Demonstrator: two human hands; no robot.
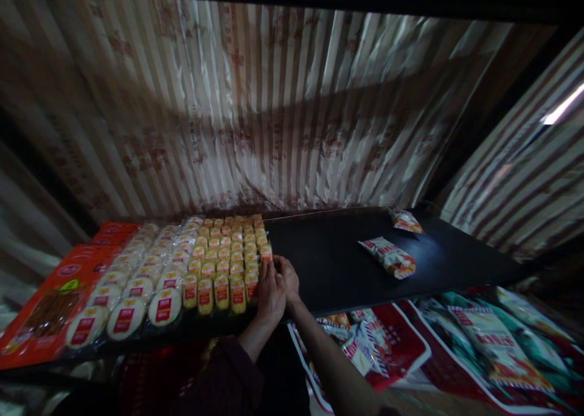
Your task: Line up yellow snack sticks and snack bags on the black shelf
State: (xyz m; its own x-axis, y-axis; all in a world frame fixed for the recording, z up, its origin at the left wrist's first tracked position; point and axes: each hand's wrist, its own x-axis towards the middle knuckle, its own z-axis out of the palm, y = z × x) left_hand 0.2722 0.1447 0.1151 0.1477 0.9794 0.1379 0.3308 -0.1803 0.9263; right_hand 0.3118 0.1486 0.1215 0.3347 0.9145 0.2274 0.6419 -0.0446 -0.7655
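Packet [266,253] at right edge of yellow packets [221,289] on black shelf [319,258], near left hand [272,293] and right hand [288,277]; cannot tell if clamped in either grip. Possible toppling of rows from a sideways nudge.

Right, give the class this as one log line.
left hand: at rightmost yellow snack packets | right hand: beside left hand | black shelf: two snack bags right of hands

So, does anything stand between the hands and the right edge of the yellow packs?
Nothing visible does: the left hand and right hand are at that edge of the yellow packs, though they partly hide the front corner.
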